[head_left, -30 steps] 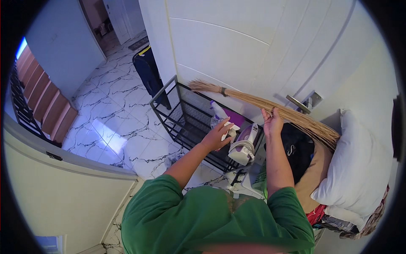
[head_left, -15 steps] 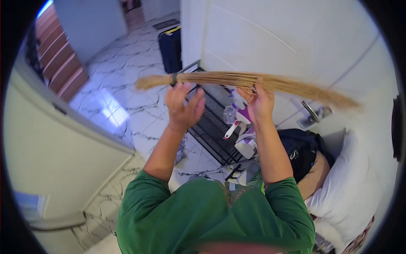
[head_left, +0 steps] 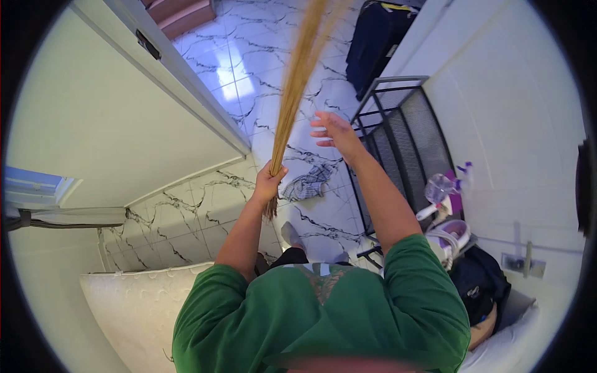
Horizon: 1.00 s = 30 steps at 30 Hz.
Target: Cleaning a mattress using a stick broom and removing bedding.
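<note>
A long straw-coloured stick broom [head_left: 290, 105] stands slanting up and away from me, its far end blurred and cut off by the top of the view. My left hand [head_left: 269, 184] is wrapped round its near end, and short dark bristle ends poke out below the fist. To the right of the broom, my right hand [head_left: 336, 132] hovers apart from it with the fingers spread and nothing in them. A crumpled grey checked cloth [head_left: 308, 183] lies on the marble-patterned floor beneath, between the two arms.
At right stands a black mesh rack [head_left: 404, 133] with a spray bottle [head_left: 464, 174] and a white-purple iron [head_left: 453, 234]. Beyond it is a dark suitcase [head_left: 379, 46]. An open door [head_left: 143, 93] fills the left, above a mattress [head_left: 146, 311]. A dark bag [head_left: 479, 283] sits lower right.
The broom has swung from lying crosswise to pointing away. My left hand has closed on it, while my right hand has let go. My view has turned toward the left.
</note>
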Available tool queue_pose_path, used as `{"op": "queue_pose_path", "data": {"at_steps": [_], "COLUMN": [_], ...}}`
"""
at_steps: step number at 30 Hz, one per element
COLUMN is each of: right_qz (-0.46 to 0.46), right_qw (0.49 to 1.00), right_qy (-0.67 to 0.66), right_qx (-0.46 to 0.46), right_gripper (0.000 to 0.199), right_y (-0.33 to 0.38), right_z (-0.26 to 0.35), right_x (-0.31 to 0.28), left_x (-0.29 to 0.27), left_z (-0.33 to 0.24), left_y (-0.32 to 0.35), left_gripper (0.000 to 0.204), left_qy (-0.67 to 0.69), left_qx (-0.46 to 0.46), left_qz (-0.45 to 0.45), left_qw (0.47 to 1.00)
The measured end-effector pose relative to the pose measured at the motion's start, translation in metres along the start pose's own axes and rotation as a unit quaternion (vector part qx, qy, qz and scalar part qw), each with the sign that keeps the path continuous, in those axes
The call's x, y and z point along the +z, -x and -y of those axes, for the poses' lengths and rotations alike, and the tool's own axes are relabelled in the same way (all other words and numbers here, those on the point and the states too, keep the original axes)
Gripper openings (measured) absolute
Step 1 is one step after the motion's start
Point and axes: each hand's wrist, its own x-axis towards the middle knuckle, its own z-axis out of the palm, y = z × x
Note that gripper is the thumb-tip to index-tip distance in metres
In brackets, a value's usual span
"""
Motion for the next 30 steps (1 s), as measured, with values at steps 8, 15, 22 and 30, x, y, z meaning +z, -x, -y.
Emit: {"op": "queue_pose_path", "data": {"at_steps": [8, 15, 22, 30], "right_qz": [0.009, 0.197, 0.202, -0.035], "right_qw": [0.853, 0.694, 0.625, 0.895], "right_qy": [0.501, 0.651, 0.683, 0.415], "right_qx": [0.148, 0.235, 0.320, 0.161], "right_gripper": [0.044, 0.050, 0.041, 0.034], "right_y": [-0.066, -0.090, -0.127, -0.164], "right_z": [-0.326, -0.472, -0.601, -0.590], "right_x": [-0.057, -0.055, -0.065, -0.074], "left_x": [-0.032, -0.022, -0.018, -0.013], "left_z": [0.138, 0.277, 0.349, 0.309], "left_y": [-0.021, -0.057, -0.073, -0.075], "left_gripper": [0.008, 0.012, 0.014, 0.008], "left_qy": [0.174, 0.262, 0.276, 0.186], "left_qx": [-0.193, -0.207, -0.220, -0.183], "left_qz": [-0.018, -0.082, -0.033, -0.043], "left_qw": [0.965, 0.939, 0.935, 0.964]}}
